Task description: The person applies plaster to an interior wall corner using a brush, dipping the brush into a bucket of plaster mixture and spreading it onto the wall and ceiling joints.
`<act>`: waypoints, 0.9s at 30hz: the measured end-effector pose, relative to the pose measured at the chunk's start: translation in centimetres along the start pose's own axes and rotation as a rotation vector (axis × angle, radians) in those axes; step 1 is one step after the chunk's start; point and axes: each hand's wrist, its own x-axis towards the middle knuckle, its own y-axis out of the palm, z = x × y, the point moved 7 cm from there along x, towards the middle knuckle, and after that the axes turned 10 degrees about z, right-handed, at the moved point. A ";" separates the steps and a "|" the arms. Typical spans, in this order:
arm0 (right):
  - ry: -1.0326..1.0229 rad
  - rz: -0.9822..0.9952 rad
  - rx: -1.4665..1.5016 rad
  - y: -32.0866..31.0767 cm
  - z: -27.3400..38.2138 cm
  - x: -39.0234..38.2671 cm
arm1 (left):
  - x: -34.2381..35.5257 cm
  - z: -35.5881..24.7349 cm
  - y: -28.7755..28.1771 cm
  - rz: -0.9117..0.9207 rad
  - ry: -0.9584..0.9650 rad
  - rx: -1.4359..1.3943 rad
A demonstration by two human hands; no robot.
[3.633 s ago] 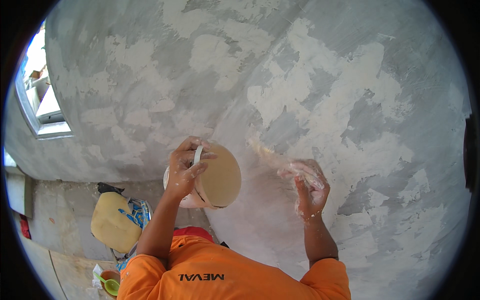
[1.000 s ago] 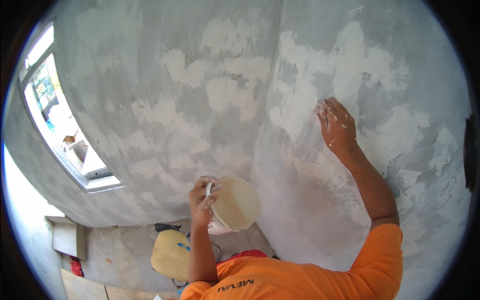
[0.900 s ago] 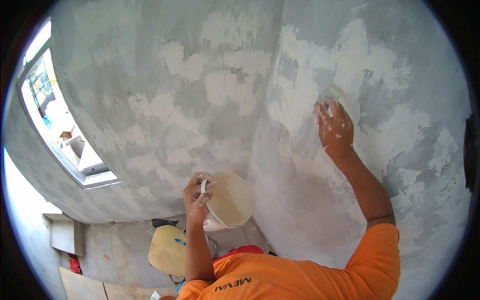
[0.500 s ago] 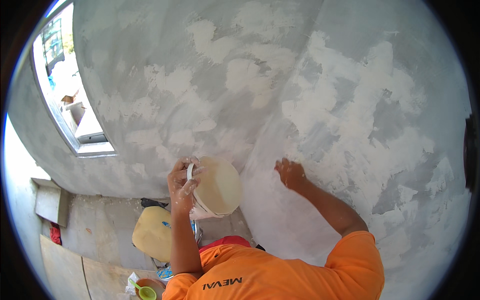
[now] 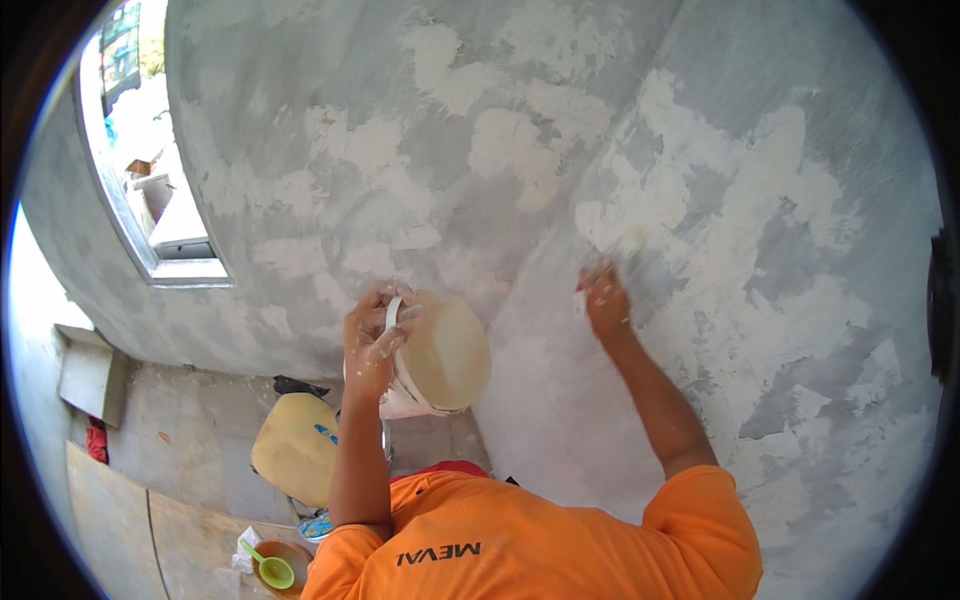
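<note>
My left hand (image 5: 375, 340) has its fingers wrapped over the rim and white handle of a white plastic bucket (image 5: 440, 355), which holds pale beige liquid. My fingers there are spotted with white. My right hand (image 5: 605, 300) is raised against the patchy grey wall (image 5: 760, 320), right of the bucket, with fingers bent and speckled white. A faint pale smear of motion lies just beyond its fingertips; what it grips there is too blurred to name.
A window (image 5: 135, 140) opens at upper left. Below are a pale yellow chair (image 5: 290, 440), a concrete block (image 5: 90, 375), red cloth (image 5: 96, 440), a board (image 5: 120, 510) and an orange bowl (image 5: 292, 588) with a green scoop (image 5: 275, 568) in it.
My right hand dropped down and leftward from higher on the wall, then rose slightly since half a second ago. My left hand and bucket sit higher in view.
</note>
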 end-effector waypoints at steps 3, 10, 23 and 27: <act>-0.019 0.200 0.305 4.2 6.3 -1.2 | 0.1 -1.1 0.2 0.001 0.022 -0.002; 0.038 0.634 0.489 2.6 -2.3 7.1 | -0.8 -3.3 -1.1 -0.030 0.071 0.100; -0.061 0.114 0.264 -4.7 -3.3 11.5 | -1.8 -3.8 -2.4 -0.204 0.120 0.144; -0.116 0.260 0.298 8.9 1.6 3.8 | -2.0 -2.5 -2.7 -0.221 0.045 0.105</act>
